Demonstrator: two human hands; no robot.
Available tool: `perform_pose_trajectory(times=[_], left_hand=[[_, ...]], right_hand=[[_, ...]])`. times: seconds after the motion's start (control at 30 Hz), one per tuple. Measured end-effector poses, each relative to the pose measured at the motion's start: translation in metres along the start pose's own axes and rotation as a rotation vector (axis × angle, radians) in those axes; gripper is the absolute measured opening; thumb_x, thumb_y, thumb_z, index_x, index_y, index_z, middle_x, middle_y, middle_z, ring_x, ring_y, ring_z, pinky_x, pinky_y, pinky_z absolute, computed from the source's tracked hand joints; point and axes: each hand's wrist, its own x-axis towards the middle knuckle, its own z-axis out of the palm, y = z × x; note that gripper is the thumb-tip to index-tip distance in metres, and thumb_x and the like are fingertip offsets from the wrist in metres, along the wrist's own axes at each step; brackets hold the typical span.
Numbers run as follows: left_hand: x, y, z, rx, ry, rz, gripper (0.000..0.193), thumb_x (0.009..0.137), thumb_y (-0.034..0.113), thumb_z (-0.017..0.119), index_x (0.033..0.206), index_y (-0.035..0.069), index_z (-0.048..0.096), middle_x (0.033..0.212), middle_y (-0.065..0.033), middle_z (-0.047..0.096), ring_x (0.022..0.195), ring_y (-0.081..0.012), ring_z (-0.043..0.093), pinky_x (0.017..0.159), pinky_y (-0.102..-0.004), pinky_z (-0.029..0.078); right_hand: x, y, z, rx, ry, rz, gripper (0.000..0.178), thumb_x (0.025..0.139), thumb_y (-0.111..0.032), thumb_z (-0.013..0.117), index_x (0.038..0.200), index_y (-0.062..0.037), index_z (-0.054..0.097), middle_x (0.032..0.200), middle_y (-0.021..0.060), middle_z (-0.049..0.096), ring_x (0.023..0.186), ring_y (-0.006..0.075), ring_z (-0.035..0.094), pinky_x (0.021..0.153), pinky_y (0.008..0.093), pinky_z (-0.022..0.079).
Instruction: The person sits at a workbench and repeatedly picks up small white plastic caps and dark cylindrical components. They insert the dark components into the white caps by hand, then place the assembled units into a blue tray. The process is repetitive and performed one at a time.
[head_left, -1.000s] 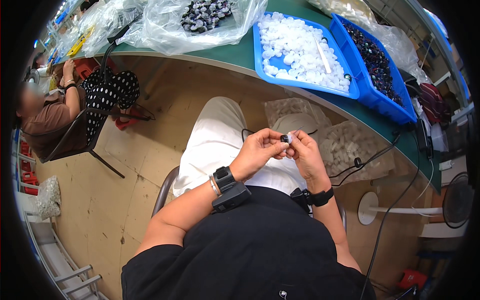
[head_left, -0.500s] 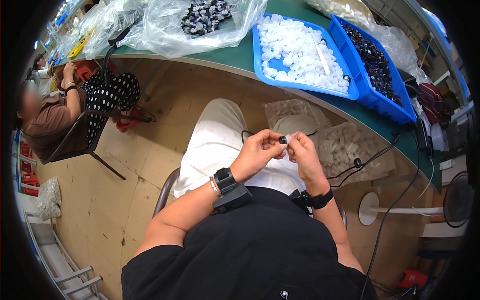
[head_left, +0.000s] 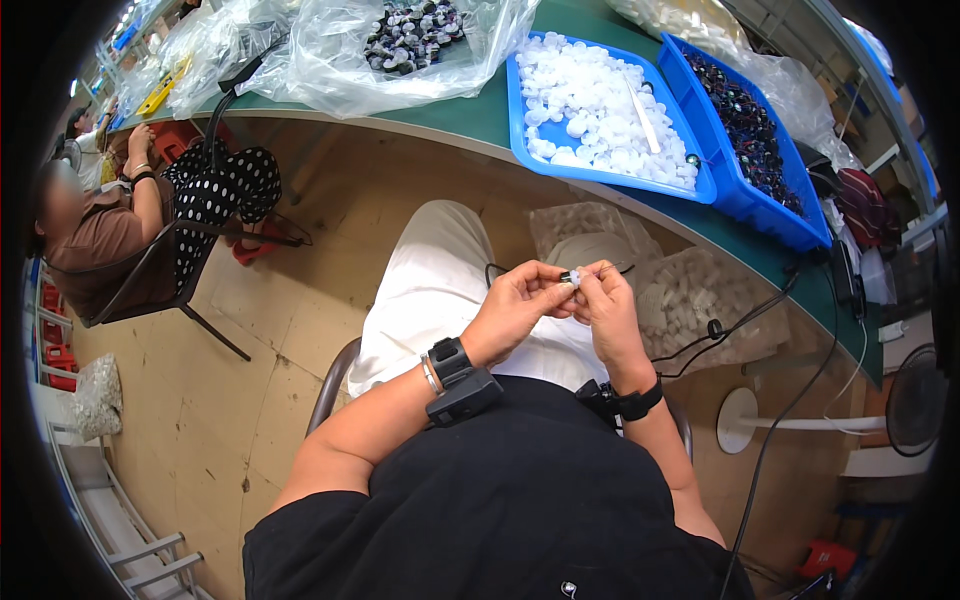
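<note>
Above my lap, both hands meet at the fingertips around a small part with a black body and a whitish translucent end (head_left: 570, 277). My left hand (head_left: 516, 306) pinches its black side between thumb and index finger. Thumb and fingers of my right hand (head_left: 610, 308) press together at the whitish end. A thin wire-like line shows by the right fingertips. The fingers hide much of the part, and its exact kind is too small to make out.
On the green table (head_left: 470, 122) ahead lie a blue tray (head_left: 517, 125) of white translucent caps, a blue bin (head_left: 735, 205) of dark wired pieces, and a plastic bag (head_left: 320, 75) with small dark-and-clear parts. Cables hang at right beside a fan (head_left: 915, 400). A seated person (head_left: 110, 235) is at left.
My right hand has shifted slightly left, and its fingertips have closed in on the small part. My left hand has stayed almost in place.
</note>
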Motion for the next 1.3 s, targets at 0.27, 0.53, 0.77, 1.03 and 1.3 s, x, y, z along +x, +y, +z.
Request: perform_pose_trajectory(times=[0.27, 0.53, 0.77, 1.03, 1.3], left_hand=[[-0.001, -0.004, -0.002, 0.041, 0.017, 0.025, 0.022, 0.093, 0.011, 0.062, 0.110, -0.003, 0.057, 0.096, -0.0091, 0.064, 0.087, -0.0137, 0.065, 0.079, -0.0277, 0.055], [-0.002, -0.004, -0.004, 0.070, 0.005, -0.017, 0.022, 0.092, 0.011, 0.062, 0.108, -0.003, 0.057, 0.095, -0.0092, 0.064, 0.086, -0.0138, 0.065, 0.078, -0.0279, 0.055], [0.003, -0.005, -0.008, -0.286, 0.022, -0.147, 0.022, 0.094, 0.018, 0.061, 0.106, 0.000, 0.059, 0.094, -0.0080, 0.066, 0.085, -0.0121, 0.065, 0.079, -0.0252, 0.055], [0.002, -0.003, -0.013, -0.490, -0.042, -0.326, 0.026, 0.095, 0.031, 0.059, 0.100, 0.006, 0.063, 0.093, -0.0032, 0.065, 0.085, -0.0098, 0.062, 0.079, -0.0249, 0.053], [0.002, -0.007, -0.014, -0.511, -0.034, -0.388, 0.026, 0.094, 0.032, 0.061, 0.098, 0.006, 0.063, 0.092, -0.0021, 0.063, 0.083, -0.0105, 0.059, 0.081, -0.0276, 0.051]], right_hand=[[0.001, -0.003, -0.001, 0.073, -0.045, 0.110, 0.010, 0.097, -0.012, 0.050, 0.093, -0.0037, 0.047, 0.066, -0.0024, 0.044, 0.050, 0.0031, 0.034, 0.045, 0.0206, 0.029], [0.000, -0.002, -0.002, -0.712, 0.017, -0.267, 0.011, 0.093, -0.008, 0.052, 0.085, -0.0001, 0.049, 0.071, 0.0030, 0.055, 0.057, 0.0092, 0.048, 0.050, 0.0276, 0.038], [0.004, 0.003, -0.003, -0.161, -0.019, -0.051, 0.019, 0.096, -0.019, 0.056, 0.094, 0.0000, 0.054, 0.079, 0.0015, 0.058, 0.065, 0.0081, 0.051, 0.056, 0.0248, 0.042], [-0.005, -0.010, 0.011, -0.711, -0.059, -0.436, 0.030, 0.089, -0.013, 0.064, 0.116, 0.0006, 0.059, 0.100, 0.0073, 0.059, 0.083, 0.0161, 0.059, 0.075, 0.0281, 0.049], [-0.003, -0.007, 0.006, -0.956, -0.027, -0.766, 0.020, 0.083, -0.013, 0.069, 0.098, -0.0002, 0.064, 0.087, 0.0117, 0.065, 0.074, 0.0281, 0.062, 0.068, 0.0344, 0.051]])
